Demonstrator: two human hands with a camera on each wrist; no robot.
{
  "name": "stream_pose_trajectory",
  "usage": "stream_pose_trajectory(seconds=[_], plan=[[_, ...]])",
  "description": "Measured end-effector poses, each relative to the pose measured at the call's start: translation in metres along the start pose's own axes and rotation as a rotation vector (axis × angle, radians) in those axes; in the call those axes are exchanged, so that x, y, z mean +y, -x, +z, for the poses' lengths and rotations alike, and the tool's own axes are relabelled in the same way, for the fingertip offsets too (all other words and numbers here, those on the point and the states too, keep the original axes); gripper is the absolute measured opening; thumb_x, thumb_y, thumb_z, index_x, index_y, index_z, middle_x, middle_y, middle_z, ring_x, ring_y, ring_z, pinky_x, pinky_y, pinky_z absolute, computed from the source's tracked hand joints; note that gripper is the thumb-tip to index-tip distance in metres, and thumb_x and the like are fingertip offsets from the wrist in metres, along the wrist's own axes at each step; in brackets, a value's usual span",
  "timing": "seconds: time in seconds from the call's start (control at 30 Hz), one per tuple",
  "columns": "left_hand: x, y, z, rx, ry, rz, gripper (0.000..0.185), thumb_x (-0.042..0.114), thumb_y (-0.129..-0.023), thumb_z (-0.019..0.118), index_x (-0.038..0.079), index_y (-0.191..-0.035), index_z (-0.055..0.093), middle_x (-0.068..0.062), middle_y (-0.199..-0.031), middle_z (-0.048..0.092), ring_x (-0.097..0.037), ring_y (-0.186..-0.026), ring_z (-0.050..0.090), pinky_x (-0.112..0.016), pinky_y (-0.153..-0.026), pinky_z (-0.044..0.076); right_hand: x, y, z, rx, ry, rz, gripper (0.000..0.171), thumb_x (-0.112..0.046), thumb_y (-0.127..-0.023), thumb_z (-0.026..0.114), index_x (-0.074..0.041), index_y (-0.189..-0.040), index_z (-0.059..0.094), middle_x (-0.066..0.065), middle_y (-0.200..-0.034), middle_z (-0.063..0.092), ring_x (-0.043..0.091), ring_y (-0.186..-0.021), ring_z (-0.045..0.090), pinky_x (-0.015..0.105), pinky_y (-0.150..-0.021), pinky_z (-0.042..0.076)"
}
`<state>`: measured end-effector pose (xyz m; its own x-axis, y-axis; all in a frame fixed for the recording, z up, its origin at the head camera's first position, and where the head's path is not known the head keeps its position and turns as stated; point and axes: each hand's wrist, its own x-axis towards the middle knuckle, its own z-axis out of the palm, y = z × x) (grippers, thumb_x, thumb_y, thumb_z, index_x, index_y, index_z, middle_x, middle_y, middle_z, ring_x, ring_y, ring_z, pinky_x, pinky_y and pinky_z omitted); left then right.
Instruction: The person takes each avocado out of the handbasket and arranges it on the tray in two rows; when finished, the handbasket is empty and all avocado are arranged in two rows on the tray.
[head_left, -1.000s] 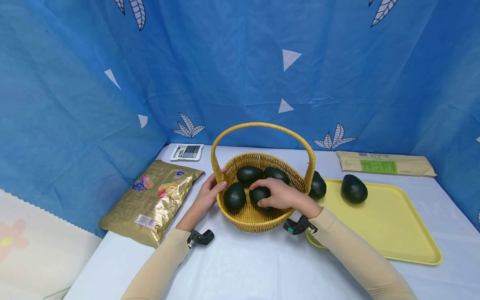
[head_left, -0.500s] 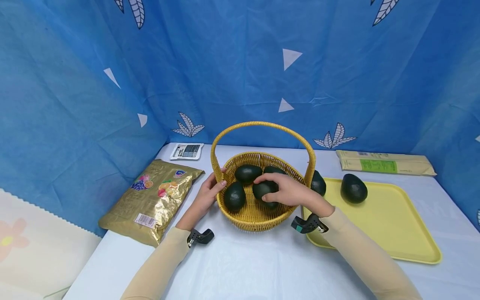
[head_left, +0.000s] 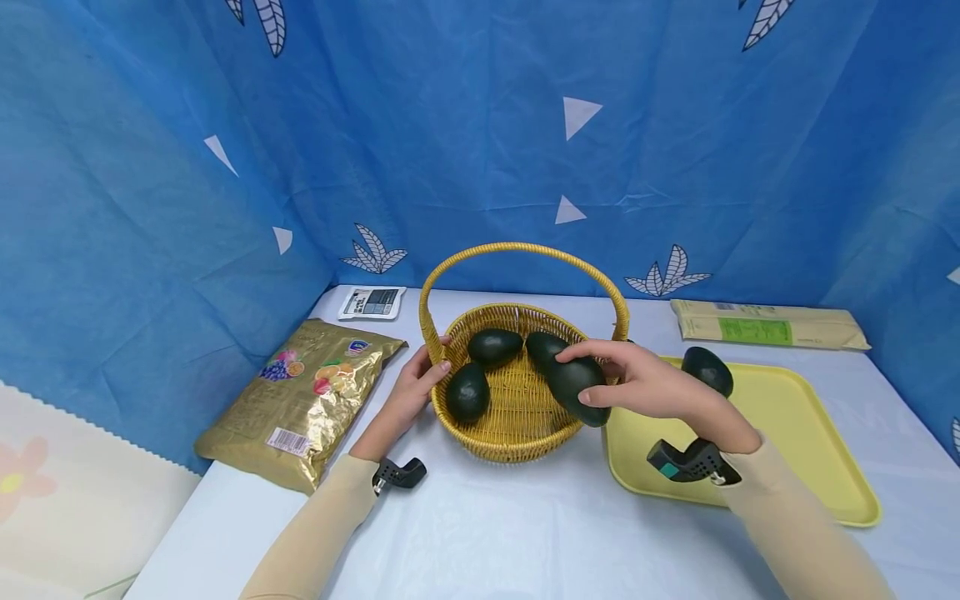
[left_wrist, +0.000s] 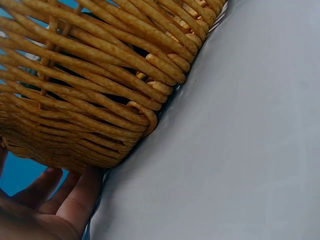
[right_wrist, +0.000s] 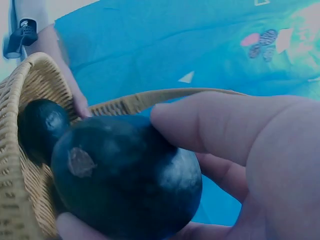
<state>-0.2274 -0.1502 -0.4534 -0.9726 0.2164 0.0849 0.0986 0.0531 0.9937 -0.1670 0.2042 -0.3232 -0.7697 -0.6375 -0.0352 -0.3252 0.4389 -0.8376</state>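
My right hand grips a dark green avocado over the right rim of the wicker basket. In the right wrist view that avocado shows a pale stem scar, with thumb and fingers around it. My left hand holds the basket's left side, thumb at the rim; the left wrist view has its fingers against the outer weave. Inside the basket lie a back-left avocado, a front-left avocado and a right-hand avocado, partly covered by the held one.
A yellow tray stands to the right, with an avocado on its back left part. Behind it lies a long beige packet. A gold bag and a small white sachet are on the left. The basket's handle arches overhead.
My right hand has lifted an avocado from the basket's middle and carried it right to the rim. It now hides most of the avocado beside the basket. The left hand stays put.
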Motion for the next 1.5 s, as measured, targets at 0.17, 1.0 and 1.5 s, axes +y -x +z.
stream_pose_trajectory(seconds=[0.17,1.0,1.5], plan=[[0.0,0.0,0.0,0.005,0.001,-0.012,0.053,0.012,-0.103,0.056,0.011,-0.154,0.043,-0.022,-0.152,0.046,-0.023,-0.127,0.049,-0.018,-0.094,0.048,0.004,0.025,-0.008,-0.034,-0.031,-0.024,0.048,-0.007,-0.097,0.064,-0.004,-0.143,0.051,0.031,-0.133,0.059,0.012,-0.103,0.069,0.035,-0.074,0.06],[0.001,0.001,0.002,0.002,0.018,0.004,0.053,0.01,-0.103,0.055,0.008,-0.154,0.042,-0.024,-0.152,0.045,-0.023,-0.126,0.048,-0.016,-0.094,0.047,0.088,0.135,-0.073,0.312,0.059,0.118,0.055,0.004,-0.1,0.055,-0.018,-0.15,0.047,-0.035,-0.134,0.041,-0.001,-0.095,0.069,0.029,-0.067,0.059],[-0.001,-0.001,0.0,0.002,-0.001,-0.001,0.053,0.012,-0.102,0.056,0.009,-0.153,0.042,-0.022,-0.155,0.045,-0.031,-0.135,0.047,-0.018,-0.097,0.047,0.147,0.159,-0.104,0.488,0.163,0.398,0.057,-0.021,-0.106,0.054,-0.034,-0.158,0.034,0.01,-0.171,0.011,-0.019,-0.096,0.048,0.024,-0.065,0.052]])
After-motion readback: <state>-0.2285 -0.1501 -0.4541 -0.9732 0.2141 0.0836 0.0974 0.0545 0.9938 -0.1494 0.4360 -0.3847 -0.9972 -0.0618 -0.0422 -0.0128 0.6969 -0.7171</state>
